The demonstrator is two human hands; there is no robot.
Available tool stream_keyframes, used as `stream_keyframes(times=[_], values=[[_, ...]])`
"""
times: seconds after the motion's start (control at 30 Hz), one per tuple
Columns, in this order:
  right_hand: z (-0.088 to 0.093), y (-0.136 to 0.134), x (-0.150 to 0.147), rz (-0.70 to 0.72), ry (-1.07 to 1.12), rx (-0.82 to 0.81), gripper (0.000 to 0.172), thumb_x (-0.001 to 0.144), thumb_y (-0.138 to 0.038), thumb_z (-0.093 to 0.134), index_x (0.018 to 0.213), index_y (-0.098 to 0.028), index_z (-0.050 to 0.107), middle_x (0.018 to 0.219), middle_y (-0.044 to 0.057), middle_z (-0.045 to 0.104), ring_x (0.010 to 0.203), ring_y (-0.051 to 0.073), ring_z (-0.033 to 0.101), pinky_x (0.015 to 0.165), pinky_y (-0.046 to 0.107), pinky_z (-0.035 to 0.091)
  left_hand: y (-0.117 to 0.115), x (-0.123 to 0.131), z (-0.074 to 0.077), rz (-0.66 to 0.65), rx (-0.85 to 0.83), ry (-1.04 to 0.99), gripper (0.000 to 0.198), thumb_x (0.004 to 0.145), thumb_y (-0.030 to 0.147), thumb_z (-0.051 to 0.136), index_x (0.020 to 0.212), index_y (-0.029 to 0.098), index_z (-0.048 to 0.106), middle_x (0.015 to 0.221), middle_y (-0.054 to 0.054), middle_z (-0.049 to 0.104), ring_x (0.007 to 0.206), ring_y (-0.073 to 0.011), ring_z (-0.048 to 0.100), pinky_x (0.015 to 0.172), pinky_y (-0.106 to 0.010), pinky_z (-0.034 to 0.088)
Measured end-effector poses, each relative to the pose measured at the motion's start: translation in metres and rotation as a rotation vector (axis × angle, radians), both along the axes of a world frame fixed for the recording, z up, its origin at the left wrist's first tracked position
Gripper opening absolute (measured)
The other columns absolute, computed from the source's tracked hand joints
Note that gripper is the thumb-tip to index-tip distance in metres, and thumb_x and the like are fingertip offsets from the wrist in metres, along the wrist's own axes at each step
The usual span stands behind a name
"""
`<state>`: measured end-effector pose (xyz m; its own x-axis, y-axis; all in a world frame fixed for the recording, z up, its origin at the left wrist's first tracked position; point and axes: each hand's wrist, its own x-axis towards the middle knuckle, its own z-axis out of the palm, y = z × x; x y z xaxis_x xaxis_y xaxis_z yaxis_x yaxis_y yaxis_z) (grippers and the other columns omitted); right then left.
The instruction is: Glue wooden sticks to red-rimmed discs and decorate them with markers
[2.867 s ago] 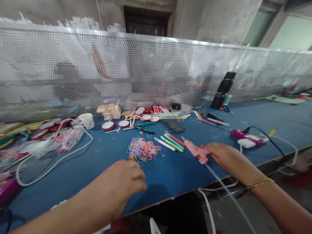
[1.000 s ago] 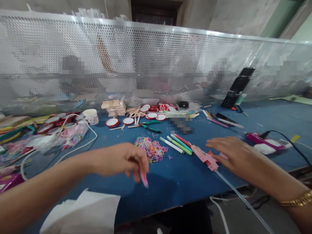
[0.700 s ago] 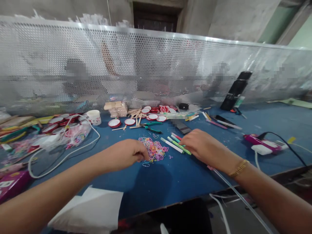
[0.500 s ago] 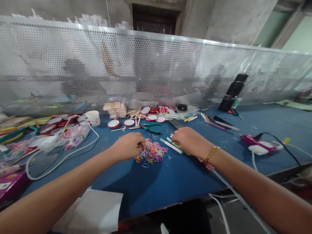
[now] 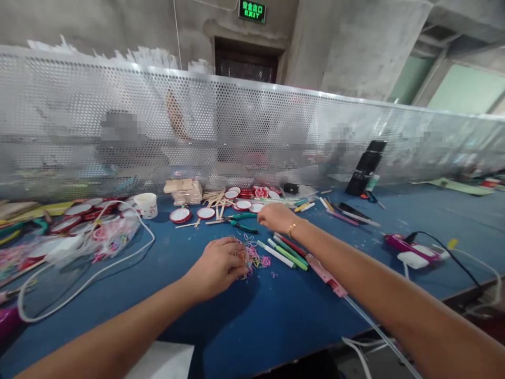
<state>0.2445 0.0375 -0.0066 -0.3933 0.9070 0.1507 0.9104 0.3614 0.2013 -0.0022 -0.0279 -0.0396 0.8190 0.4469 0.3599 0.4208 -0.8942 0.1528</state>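
My left hand (image 5: 223, 261) is at the left side of a pile of small coloured rubber bands (image 5: 254, 257), fingers and thumb curled round some of them. The pile lies on the blue tabletop, partly covered by that hand. My right hand (image 5: 276, 217), wearing a gold bracelet, reaches past the pile with its fingers bent downward. Its fingertips are close to the teal-handled pliers (image 5: 242, 227) and a white-topped red lid (image 5: 256, 208); whatever they hold is hidden. Beneath the right wrist lie several markers (image 5: 282, 252) and a pink tool (image 5: 325, 275) with a pale cord.
Wooden sticks (image 5: 218, 202), red-rimmed lids (image 5: 180, 215) and a paper cup (image 5: 145, 205) stand along the perforated metal screen (image 5: 268, 121). Plastic bags (image 5: 114, 231) and a white cable (image 5: 89, 284) lie left. A black bottle-like object (image 5: 365, 168) and a purple power strip (image 5: 414, 250) are right.
My view has tilted up slightly. My right hand has moved away from the markers, forward and left toward the pliers. My left hand has lowered and spread over the pile's left side.
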Motion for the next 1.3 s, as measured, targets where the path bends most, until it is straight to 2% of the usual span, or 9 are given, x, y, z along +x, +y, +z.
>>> stream_keyframes(times=[0.13, 0.3, 0.37, 0.53, 0.67, 0.87, 1.0, 1.07, 1.3], values=[[-0.010, 0.048, -0.019, -0.029, 0.021, -0.044, 0.026, 0.085, -0.038, 0.057, 0.097, -0.022, 0.073, 0.101, 0.007, 0.073, 0.096, 0.022, 0.066, 0.080, 0.029, 0.045, 0.005, -0.001, 0.002, -0.066, -0.024, -0.139, 0.018, 0.086, 0.035, 0.059, 0.081, 0.022, 0.071, 0.102, -0.004, 0.070, 0.102, -0.0192, 0.059, 0.093, -0.038, 0.044], [-0.028, 0.069, -0.045, 0.002, 0.055, -0.120, 0.085, 0.068, -0.072, 0.060, 0.134, -0.019, 0.051, 0.132, 0.015, 0.057, 0.118, 0.032, 0.055, 0.094, 0.038, 0.043, 0.006, -0.003, 0.001, -0.064, -0.022, -0.206, 0.018, 0.088, 0.028, 0.055, 0.084, 0.021, 0.070, 0.096, -0.006, 0.071, 0.097, -0.0193, 0.060, 0.089, -0.039, 0.046], [-0.032, 0.071, -0.050, -0.027, 0.046, -0.179, 0.093, 0.066, -0.072, 0.061, 0.139, -0.018, 0.044, 0.135, 0.017, 0.054, 0.121, 0.034, 0.053, 0.094, 0.041, 0.043, 0.006, -0.003, 0.002, -0.065, -0.020, -0.199, 0.017, 0.089, 0.027, 0.054, 0.085, 0.021, 0.070, 0.097, -0.006, 0.070, 0.098, -0.0196, 0.060, 0.089, -0.039, 0.045], [-0.031, 0.069, -0.045, -0.004, 0.032, -0.134, 0.083, 0.067, -0.057, 0.066, 0.136, -0.017, 0.045, 0.130, 0.016, 0.058, 0.117, 0.033, 0.056, 0.093, 0.040, 0.043, 0.007, -0.004, 0.003, -0.063, -0.008, -0.191, 0.018, 0.089, 0.029, 0.054, 0.087, 0.023, 0.071, 0.101, -0.005, 0.070, 0.101, -0.0201, 0.058, 0.090, -0.040, 0.045], [-0.032, 0.059, -0.033, 0.134, 0.053, -0.076, 0.072, 0.067, -0.047, 0.069, 0.129, -0.014, 0.052, 0.127, 0.016, 0.059, 0.114, 0.032, 0.056, 0.094, 0.040, 0.043, 0.008, -0.005, 0.002, -0.047, -0.005, -0.197, 0.018, 0.089, 0.030, 0.054, 0.087, 0.023, 0.071, 0.105, -0.005, 0.069, 0.104, -0.0206, 0.057, 0.091, -0.040, 0.044], [-0.029, 0.058, -0.022, 0.246, 0.145, -0.167, 0.066, 0.072, -0.055, 0.067, 0.125, -0.017, 0.058, 0.127, 0.011, 0.061, 0.115, 0.027, 0.056, 0.096, 0.035, 0.042, 0.009, -0.005, 0.003, -0.040, 0.008, -0.193, 0.019, 0.089, 0.033, 0.054, 0.090, 0.023, 0.071, 0.104, -0.004, 0.070, 0.103, -0.0205, 0.057, 0.090, -0.039, 0.044], [-0.018, 0.080, -0.026, 0.060, 0.078, 0.004, 0.039, 0.086, -0.047, 0.055, 0.115, -0.023, 0.066, 0.117, 0.007, 0.067, 0.110, 0.021, 0.058, 0.094, 0.030, 0.041, 0.010, -0.006, 0.005, 0.008, 0.023, -0.205, 0.021, 0.090, 0.032, 0.052, 0.087, 0.022, 0.071, 0.100, -0.005, 0.071, 0.100, -0.0201, 0.058, 0.089, -0.038, 0.045], [-0.016, 0.090, -0.032, -0.040, 0.042, 0.062, 0.031, 0.088, -0.036, 0.053, 0.109, -0.019, 0.069, 0.114, 0.012, 0.068, 0.111, 0.025, 0.057, 0.093, 0.034, 0.040, 0.011, -0.007, 0.005, 0.033, 0.029, -0.205, 0.022, 0.091, 0.032, 0.052, 0.085, 0.021, 0.070, 0.099, -0.004, 0.071, 0.099, -0.0201, 0.059, 0.089, -0.039, 0.045], [-0.015, 0.097, -0.049, -0.160, 0.054, 0.099, 0.027, 0.086, -0.013, 0.047, 0.097, -0.010, 0.072, 0.108, 0.019, 0.068, 0.109, 0.028, 0.057, 0.091, 0.039, 0.040, 0.012, -0.008, 0.008, 0.073, 0.022, -0.261, 0.023, 0.091, 0.031, 0.052, 0.080, 0.021, 0.069, 0.094, -0.004, 0.072, 0.094, -0.0188, 0.060, 0.088, -0.037, 0.045]])
